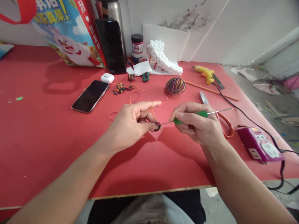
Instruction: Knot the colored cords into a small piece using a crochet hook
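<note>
Both hands were observed above the red counter [58,168], well apart from its front edge. By the pinched fingers of the left hand [126,126], a small dark crocheted piece [158,126] was gripped, and a thin orange strand of yarn [153,112] was looped over the extended index finger. A double-ended metal hook with a green handle [203,114] was gripped by the closed fingers of the right hand [197,123]; one tip was placed at the crocheted piece, the other was pointed rightward. Open red surface was noted leftward and toward the front edge. On the right, room was narrowed by metal scissors with orange handles [228,126], just beside the right hand, and by a purple rectangular box [259,144] near the right edge.
</note>
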`<state>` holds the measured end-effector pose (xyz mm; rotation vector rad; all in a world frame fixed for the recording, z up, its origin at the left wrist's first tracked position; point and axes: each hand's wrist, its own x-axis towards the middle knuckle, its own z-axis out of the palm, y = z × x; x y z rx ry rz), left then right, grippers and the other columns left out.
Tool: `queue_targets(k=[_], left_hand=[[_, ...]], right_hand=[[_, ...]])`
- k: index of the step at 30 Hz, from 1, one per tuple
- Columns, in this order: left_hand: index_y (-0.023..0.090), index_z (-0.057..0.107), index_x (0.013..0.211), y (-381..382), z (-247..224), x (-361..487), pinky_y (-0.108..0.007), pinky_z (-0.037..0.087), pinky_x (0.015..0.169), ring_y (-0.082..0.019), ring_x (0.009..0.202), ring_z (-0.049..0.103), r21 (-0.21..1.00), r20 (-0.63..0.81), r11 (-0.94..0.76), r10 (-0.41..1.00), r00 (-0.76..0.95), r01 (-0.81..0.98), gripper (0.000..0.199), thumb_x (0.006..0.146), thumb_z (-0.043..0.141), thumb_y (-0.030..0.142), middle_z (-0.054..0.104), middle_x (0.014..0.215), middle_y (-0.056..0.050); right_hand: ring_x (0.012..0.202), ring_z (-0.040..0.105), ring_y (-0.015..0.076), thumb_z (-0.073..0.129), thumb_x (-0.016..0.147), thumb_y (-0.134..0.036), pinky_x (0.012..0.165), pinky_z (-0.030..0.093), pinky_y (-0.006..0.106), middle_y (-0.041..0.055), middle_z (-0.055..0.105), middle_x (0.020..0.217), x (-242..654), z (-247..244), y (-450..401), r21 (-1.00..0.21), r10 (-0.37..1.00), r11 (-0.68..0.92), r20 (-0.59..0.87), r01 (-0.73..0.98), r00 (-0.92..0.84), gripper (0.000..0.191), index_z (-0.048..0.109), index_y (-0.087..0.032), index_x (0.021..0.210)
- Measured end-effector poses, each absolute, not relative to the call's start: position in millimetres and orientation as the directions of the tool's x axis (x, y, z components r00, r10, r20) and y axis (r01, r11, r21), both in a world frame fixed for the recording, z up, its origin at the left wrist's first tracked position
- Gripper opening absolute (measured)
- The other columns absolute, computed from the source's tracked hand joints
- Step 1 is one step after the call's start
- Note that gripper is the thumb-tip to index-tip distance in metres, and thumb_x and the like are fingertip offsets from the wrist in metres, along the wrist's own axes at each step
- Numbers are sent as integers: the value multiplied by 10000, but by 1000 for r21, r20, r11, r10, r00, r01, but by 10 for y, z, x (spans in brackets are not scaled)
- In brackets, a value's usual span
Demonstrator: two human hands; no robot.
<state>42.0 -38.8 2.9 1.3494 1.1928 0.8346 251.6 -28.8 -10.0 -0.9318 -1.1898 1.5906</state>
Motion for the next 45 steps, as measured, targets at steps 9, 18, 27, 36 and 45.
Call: queue_targets(k=[9, 18, 27, 36, 45], left_hand=[[180, 720, 1386, -387, -4, 437, -273, 571, 769, -146, 736, 710, 960, -124, 57, 964, 235, 273, 590, 801, 758, 115, 768, 747, 14], [128, 706, 1378, -315, -43, 411, -275, 515, 674, -130, 632, 641, 963, -252, 230, 951, 176, 139, 703, 694, 868, 160, 753, 707, 10], [134, 708, 1336, -300, -11, 400, -204, 452, 545, -105, 618, 630, 882, -368, 411, 906, 209, -232, 868, 530, 1016, 222, 722, 671, 29], [170, 656, 1461, -370, -1, 479, -281, 507, 599, -148, 638, 641, 986, -160, 161, 986, 48, -38, 851, 668, 951, 258, 771, 757, -8], [219, 660, 1480, -349, -23, 431, -266, 533, 601, -118, 578, 598, 991, -69, 61, 995, 66, 117, 743, 755, 816, 162, 780, 744, 4]], right_hand=[[456, 348, 67, 698, 859, -203, 431, 258, 243, -33, 502, 556, 2561, -107, -325, -995, 959, 97, 84, 35, -272, 153, 738, -154, 720], [624, 616, 128, 579, 959, -103, 585, 482, 265, 21, 705, 748, 2473, -89, -434, -700, 752, 644, 505, 308, -424, 185, 703, -199, 860], [745, 686, 161, 606, 1028, -137, 638, 553, 270, 79, 732, 909, 2383, -256, -447, -386, 541, 835, 705, 393, -458, 198, 680, -170, 1208], [672, 687, 158, 552, 1052, -164, 541, 485, 258, 68, 733, 846, 2259, -342, -553, -227, 575, 746, 694, 626, -433, 207, 674, -173, 1219], [688, 651, 157, 594, 995, -112, 641, 524, 286, 59, 730, 831, 2247, -260, -582, -564, 702, 702, 653, 435, -286, 158, 707, -194, 1070]])
